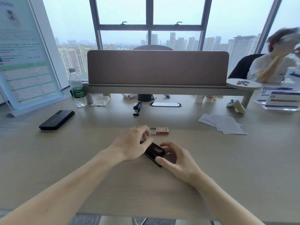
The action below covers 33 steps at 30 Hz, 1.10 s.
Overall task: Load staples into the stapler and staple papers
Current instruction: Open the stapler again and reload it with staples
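Staple box (159,131), red & white, lies flat on the desk (97,168). Its inner drawer sticks out of the left end w/ something pale grey in it; too small to tell if it's staples.

Just nearer than the box, a black stapler (155,151) lies at an angle on the desk, both hands on it. L hand (133,142) has fingers curled over the stapler's far end, close to the box drawer. R hand (176,161) clamps the near end, thumb on one side and fingers round the other. Whether the stapler's top is open, can't tell.

Beyond the box & a bit left, a 2nd stapler (137,108) sits closed. Right of the box, well apart, loose papers (222,123) are fanned out. Far left of the box is a dark phone (56,120); beyond that a plastic water bottle (77,90), cap on, water level unclear. Far right & beyond the box, a round tray (253,85) holds a few small coloured bits.
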{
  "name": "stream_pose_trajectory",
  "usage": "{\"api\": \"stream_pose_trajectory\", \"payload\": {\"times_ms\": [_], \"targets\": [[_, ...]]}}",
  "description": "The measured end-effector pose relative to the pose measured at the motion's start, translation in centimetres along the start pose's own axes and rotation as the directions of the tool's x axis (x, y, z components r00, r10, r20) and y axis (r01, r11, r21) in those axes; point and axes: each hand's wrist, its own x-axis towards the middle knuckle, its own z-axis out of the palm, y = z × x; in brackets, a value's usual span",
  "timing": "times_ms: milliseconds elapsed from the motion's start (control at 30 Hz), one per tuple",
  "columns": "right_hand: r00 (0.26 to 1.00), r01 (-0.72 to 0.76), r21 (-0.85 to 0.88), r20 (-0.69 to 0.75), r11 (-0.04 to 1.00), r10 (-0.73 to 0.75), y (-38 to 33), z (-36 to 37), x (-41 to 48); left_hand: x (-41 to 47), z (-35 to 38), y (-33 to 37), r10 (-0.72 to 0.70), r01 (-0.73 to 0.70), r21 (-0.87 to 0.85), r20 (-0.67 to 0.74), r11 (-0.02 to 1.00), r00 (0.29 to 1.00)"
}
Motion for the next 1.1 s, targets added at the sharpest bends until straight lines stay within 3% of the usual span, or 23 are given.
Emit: {"api": "stream_pose_trajectory", "payload": {"times_ms": [133,267,433,633,767,967,1100], "targets": [[0.998,0.057,-0.163,-0.023,0.985,-0.062,0.7,0.4,1.0,-0.1,1.4,-1.3,0.147,-0.133,-0.080,0.190,0.988,0.971],[0.997,0.026,-0.146,-0.063,0.989,-0.035,1.6,0.1,1.7,1.1,3.3,-1.5,0.187,-0.185,-0.060,0.020,0.981,0.982],[0.999,-0.019,-0.081,-0.044,0.997,0.016,2.1,-0.3,2.9,2.0,5.3,-0.8,0.201,-0.203,-0.138,-0.025,0.969,0.979],[0.998,-0.033,-0.017,-0.059,0.999,0.032,3.0,-0.2,3.3,1.7,6.2,-0.6,0.148,-0.196,-0.275,-0.185,0.941,0.972],[0.997,-0.034,-0.026,-0.068,0.999,0.032,3.2,-0.3,3.4,1.3,4.9,-1.4,0.013,-0.169,-0.600,-0.255,0.782,0.967],[0.997,-0.027,-0.031,-0.069,0.999,0.025,3.2,-0.2,3.3,-0.1,4.3,-2.7,-0.136,-0.192,-0.715,-0.374,0.672,0.917],[0.996,-0.026,-0.040,-0.090,0.999,0.023,3.2,-0.2,3.3,-1.0,3.4,-5.2,-0.303,-0.150,-0.895,-0.294,0.419,0.906]]}}
